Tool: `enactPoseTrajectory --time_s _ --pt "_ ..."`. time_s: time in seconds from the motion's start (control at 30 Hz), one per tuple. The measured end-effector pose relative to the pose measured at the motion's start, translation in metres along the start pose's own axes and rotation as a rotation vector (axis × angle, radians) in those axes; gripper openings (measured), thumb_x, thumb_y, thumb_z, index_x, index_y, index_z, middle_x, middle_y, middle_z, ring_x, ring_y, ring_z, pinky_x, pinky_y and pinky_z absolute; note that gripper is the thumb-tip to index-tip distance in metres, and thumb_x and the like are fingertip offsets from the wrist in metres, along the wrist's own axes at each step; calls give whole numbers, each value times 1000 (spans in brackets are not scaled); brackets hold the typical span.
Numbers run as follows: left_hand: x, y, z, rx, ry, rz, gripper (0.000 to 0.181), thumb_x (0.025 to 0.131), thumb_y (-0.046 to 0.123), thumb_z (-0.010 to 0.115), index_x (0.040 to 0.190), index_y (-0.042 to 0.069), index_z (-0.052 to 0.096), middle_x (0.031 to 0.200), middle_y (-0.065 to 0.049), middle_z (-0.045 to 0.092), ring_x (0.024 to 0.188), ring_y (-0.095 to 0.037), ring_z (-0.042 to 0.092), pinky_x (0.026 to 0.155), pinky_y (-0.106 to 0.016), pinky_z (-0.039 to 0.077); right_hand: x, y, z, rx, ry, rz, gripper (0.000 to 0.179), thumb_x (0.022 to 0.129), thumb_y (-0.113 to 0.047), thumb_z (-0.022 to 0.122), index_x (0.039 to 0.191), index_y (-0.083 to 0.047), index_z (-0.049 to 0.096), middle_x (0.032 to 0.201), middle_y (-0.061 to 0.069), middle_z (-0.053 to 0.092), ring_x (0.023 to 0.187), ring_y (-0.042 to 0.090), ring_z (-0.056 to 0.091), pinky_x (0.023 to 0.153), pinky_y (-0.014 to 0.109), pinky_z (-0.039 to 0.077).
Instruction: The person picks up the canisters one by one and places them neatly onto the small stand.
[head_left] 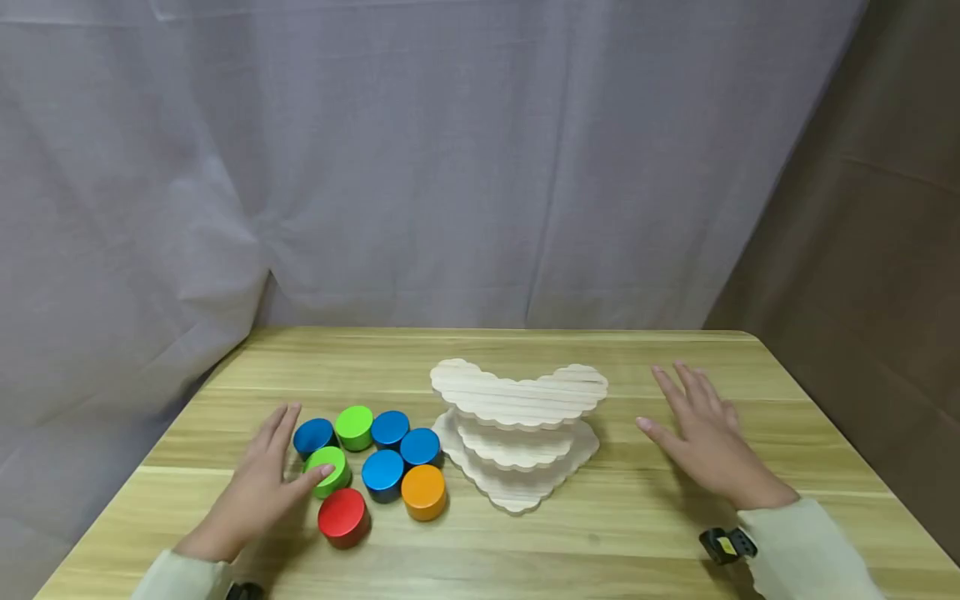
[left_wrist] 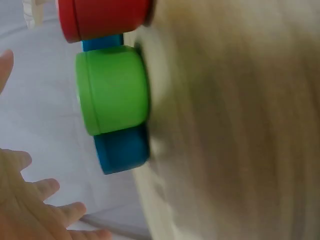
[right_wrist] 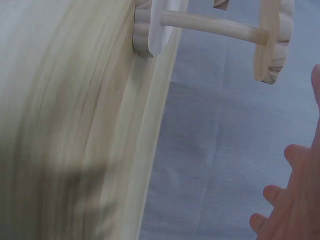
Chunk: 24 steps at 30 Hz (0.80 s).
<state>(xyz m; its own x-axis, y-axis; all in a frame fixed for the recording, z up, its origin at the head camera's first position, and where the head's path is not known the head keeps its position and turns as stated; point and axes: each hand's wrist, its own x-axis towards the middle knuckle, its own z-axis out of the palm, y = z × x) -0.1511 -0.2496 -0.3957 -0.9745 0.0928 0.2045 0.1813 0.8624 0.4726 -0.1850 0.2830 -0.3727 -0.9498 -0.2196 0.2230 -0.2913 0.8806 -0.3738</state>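
My left hand (head_left: 258, 487) is held with fingers straight at the left of a group of coloured round tins. Its thumb lies over a green tin (head_left: 330, 473) in the head view; the left wrist view shows the palm apart from the green tin (left_wrist: 115, 90). A red tin (head_left: 344, 518) stands nearest me, with an orange tin (head_left: 424, 493) to its right. Several blue tins (head_left: 383, 476) and a second green tin (head_left: 354, 428) stand behind. Right of the stand, my right hand (head_left: 708, 446) is spread and holds nothing.
A tiered wooden stand (head_left: 517, 400) with scalloped edges is mid-table, right beside the tins. A round post (right_wrist: 215, 26) joins its tiers. The wood-grain table (head_left: 600, 542) ends at a grey curtain (head_left: 480, 167) behind and a brown cloth (head_left: 862, 292) at right.
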Motion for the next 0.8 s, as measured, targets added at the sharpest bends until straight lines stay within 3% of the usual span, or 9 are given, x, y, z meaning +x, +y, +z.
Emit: enactPoseTrajectory --time_s 0.2,0.53,0.8 --pt "-1 -1 2 -105 -48 -44 100 83 51 69 154 6 13 152 -29 16 132 -54 26 93 -72 34 6 -4 6 89 -6 -26 76 99 -42 47 156 -16 4 159 22 -7 144 45 -10 100 76 -4" --pt "-5 -3 4 -241 -74 -79 93 85 43 70 152 3 18 151 -29 21 135 -51 24 98 -72 28 21 -14 16 161 -21 -53 74 99 -41 48 156 -16 8 159 24 0 144 46 -4 101 75 2" --pt "-1 -15 7 -288 -38 -109 87 88 36 69 149 -3 22 148 -30 26 129 -50 35 99 -67 33 33 -18 26 231 -50 -57 73 100 -41 46 156 -16 7 159 22 0 143 48 -1 101 76 4"
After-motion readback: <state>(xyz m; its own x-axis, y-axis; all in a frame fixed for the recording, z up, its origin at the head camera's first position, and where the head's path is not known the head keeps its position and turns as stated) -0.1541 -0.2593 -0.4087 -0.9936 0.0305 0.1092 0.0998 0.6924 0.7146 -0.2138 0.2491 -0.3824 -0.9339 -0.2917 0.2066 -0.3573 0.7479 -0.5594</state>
